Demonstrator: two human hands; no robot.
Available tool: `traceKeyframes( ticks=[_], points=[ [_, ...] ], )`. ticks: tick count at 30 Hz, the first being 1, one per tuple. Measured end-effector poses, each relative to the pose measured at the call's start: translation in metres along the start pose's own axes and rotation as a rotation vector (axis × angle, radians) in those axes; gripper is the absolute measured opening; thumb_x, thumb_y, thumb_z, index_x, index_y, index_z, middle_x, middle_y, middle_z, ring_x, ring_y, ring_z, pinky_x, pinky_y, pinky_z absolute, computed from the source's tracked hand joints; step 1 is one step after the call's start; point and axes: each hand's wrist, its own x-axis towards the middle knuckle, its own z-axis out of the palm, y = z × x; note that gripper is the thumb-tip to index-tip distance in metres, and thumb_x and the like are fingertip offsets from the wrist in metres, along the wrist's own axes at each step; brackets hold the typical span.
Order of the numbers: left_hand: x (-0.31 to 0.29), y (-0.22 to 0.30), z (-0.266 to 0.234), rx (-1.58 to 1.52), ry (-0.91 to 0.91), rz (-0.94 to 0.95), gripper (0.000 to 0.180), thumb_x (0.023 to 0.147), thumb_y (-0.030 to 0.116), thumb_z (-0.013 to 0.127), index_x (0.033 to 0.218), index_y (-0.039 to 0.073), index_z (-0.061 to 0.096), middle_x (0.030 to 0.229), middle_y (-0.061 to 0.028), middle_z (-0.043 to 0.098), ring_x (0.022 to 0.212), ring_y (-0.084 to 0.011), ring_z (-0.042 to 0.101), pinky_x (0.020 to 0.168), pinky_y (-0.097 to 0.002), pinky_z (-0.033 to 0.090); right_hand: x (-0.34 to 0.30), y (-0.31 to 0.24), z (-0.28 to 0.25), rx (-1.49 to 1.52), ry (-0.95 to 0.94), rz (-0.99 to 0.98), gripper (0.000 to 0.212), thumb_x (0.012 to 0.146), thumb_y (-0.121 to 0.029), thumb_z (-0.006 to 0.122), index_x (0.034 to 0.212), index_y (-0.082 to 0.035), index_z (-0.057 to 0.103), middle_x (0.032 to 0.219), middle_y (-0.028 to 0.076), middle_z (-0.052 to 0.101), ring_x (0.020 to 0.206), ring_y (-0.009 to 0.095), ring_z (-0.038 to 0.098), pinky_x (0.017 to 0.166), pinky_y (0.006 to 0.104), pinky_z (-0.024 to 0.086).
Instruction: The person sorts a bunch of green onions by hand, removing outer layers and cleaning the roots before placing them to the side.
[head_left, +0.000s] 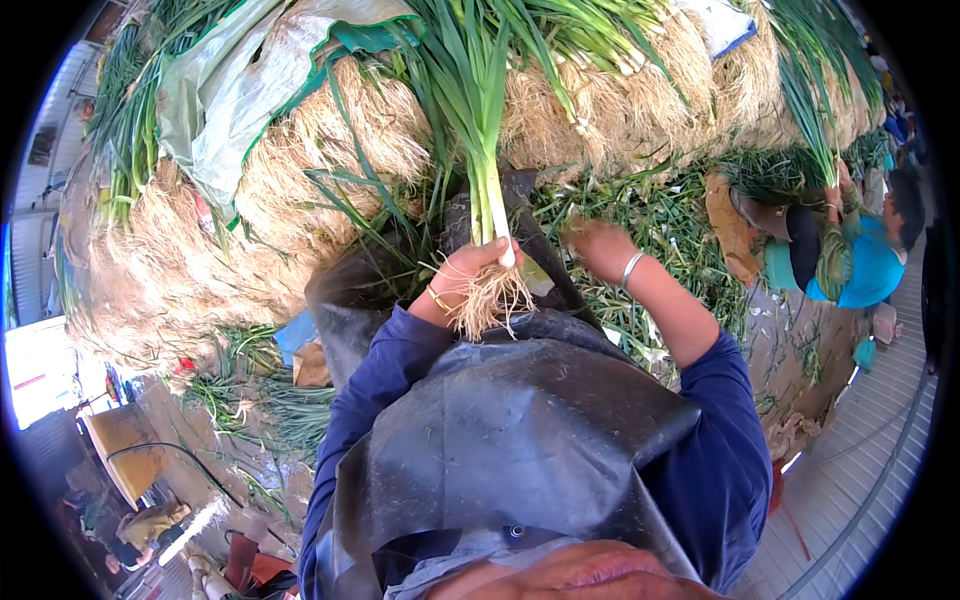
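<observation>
My left hand (470, 275) is closed round the white lower stems of a few green garlic stalks (487, 195). Their long flat leaves point away from me, and the pale roots (495, 298) hang over my fingers toward my black apron (500, 420). To the right, my right hand (597, 248) is raised apart from the stalks, above the leaf litter. Motion blurs its fingers, so whether they hold anything does not show.
A high pile of rooted stalks (360, 130) spans the far side, partly under a pale plastic sheet (220, 100). Cut green leaves (650, 220) cover the ground at right. Another person in a turquoise top (875, 265) works there with a bunch. A cardboard piece (125, 450) stands at lower left.
</observation>
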Motion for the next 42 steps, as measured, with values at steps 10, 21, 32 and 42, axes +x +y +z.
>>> traceKeyframes(
  ticks=[10, 21, 32, 42],
  points=[
    [0.01, 0.003, -0.008, 0.05, -0.022, 0.097, 0.03, 0.079, 0.01, 0.061, 0.107, 0.001, 0.054, 0.089, -0.0068, 0.06, 0.078, -0.0135, 0.059, 0.066, -0.0226, 0.046, 0.14, 0.041, -0.086, 0.496, 0.403, 0.493, 0.044, 0.084, -0.037, 0.059, 0.106, 0.0, 0.052, 0.085, 0.015, 0.065, 0.079, 0.033, 0.063, 0.072, 0.0412, 0.049],
    [0.013, -0.009, -0.01, 0.05, 0.194, 0.273, 0.029, 0.079, 0.002, 0.063, 0.104, 0.0, 0.049, 0.077, -0.0084, 0.058, 0.058, -0.0172, 0.06, 0.051, -0.0279, 0.052, 0.048, -0.077, -0.02, 0.493, 0.642, -0.022, 0.033, 0.092, -0.03, 0.049, 0.075, -0.003, 0.057, 0.067, 0.02, 0.058, 0.06, 0.037, 0.058, 0.057, 0.0455, 0.047],
    [0.008, -0.004, -0.003, 0.013, 0.254, 0.144, 0.026, 0.089, 0.027, 0.061, 0.093, 0.002, 0.056, 0.073, -0.009, 0.061, 0.056, -0.0181, 0.059, 0.049, -0.0279, 0.05, -0.02, 0.001, 0.06, 0.387, 0.279, 0.276, 0.05, 0.09, -0.032, 0.054, 0.127, 0.001, 0.047, 0.116, 0.022, 0.058, 0.086, 0.034, 0.064, 0.078, 0.0419, 0.051],
    [-0.034, 0.023, 0.017, -0.152, -0.31, 0.253, 0.016, 0.076, 0.004, 0.063, 0.085, 0.005, 0.051, 0.065, -0.006, 0.05, 0.051, -0.0162, 0.049, 0.05, -0.0269, 0.043, 0.119, 0.012, -0.135, 0.189, 0.756, 0.02, 0.047, 0.092, -0.03, 0.051, 0.125, 0.003, 0.046, 0.12, 0.022, 0.054, 0.11, 0.031, 0.054, 0.096, 0.0389, 0.043]
  ],
)
